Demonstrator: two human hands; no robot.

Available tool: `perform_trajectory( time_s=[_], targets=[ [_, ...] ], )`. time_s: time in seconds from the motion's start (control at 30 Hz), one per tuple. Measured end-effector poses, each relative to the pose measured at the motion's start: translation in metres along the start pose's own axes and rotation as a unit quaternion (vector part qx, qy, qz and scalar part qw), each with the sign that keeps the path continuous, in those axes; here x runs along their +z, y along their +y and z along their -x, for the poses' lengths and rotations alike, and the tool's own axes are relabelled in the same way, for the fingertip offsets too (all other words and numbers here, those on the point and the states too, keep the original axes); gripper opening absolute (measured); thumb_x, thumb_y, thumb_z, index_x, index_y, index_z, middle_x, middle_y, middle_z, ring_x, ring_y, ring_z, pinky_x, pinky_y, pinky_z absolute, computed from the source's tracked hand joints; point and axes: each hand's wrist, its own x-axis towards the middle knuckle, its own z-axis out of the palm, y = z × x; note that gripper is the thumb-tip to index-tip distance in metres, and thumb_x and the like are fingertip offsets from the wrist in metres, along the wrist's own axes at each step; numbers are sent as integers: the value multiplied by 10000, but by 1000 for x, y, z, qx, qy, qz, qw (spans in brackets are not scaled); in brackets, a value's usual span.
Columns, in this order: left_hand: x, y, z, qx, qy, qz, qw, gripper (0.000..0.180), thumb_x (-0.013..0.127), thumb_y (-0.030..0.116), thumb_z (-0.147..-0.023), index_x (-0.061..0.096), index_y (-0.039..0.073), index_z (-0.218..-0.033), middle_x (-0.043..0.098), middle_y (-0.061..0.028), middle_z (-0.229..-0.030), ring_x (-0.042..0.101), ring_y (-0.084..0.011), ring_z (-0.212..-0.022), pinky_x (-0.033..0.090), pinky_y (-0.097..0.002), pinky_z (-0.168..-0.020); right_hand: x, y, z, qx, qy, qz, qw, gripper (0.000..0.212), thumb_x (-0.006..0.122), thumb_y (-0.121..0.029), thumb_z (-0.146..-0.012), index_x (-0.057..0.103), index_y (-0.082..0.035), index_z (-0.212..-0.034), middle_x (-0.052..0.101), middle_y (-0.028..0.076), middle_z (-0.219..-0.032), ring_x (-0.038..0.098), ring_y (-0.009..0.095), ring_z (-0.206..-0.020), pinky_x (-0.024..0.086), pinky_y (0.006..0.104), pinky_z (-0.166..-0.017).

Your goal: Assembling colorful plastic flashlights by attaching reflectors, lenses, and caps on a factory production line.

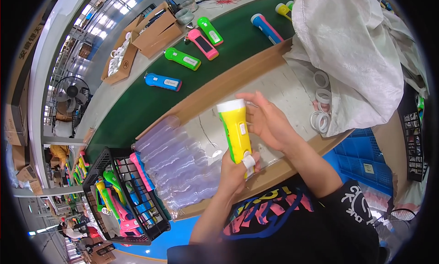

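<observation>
In the head view, a yellow-and-green flashlight (237, 126) stands near the middle of the frame, slightly tilted, white head up. The left hand (234, 173), below it, has its fingers wrapped around the narrow lower handle, with a white band (248, 161) beside them. The right hand (270, 123), just right of the flashlight's upper half, has its fingers apart and loosely curved, the tips close by the white rim and upper body; whether they touch cannot be told. Clear plastic sleeves (171, 149) lie at centre left, white rings (323, 97) at centre right.
</observation>
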Motion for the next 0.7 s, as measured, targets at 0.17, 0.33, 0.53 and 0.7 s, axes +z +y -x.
perform_trajectory(
  time_s=[0.17,0.33,0.53,0.7],
  targets=[
    [-4,3,-7,-41,-84,86,992,420,701,89,-716,487,26,-1072,532,-47,-781,531,-150,-581,451,-274,-515,4,-8,4,-30,22,72,997,362,390,-272,-975,440,-59,-1263,538,78,-1167,526,166,-1076,440,337,-887],
    [-2,12,-26,51,-73,-147,985,418,711,137,-757,469,9,-1073,552,-68,-795,573,-184,-655,471,-309,-588,-5,-21,5,-62,59,147,985,350,380,-250,-972,456,-55,-1252,547,69,-1161,533,154,-1070,455,329,-863],
    [14,25,-38,205,72,-494,842,622,738,282,-747,398,-21,-1171,594,-230,-949,615,-376,-811,480,-414,-705,-19,-36,-2,-75,57,60,994,358,389,-273,-980,456,-64,-1263,549,53,-1145,535,149,-1048,451,335,-875],
    [19,29,-52,255,58,-561,785,595,692,244,-779,382,-35,-1203,569,-240,-960,594,-398,-804,475,-430,-688,-30,-41,-5,-96,102,32,990,367,363,-255,-981,444,-44,-1270,533,78,-1184,527,168,-1072,446,349,-893]
  ],
)
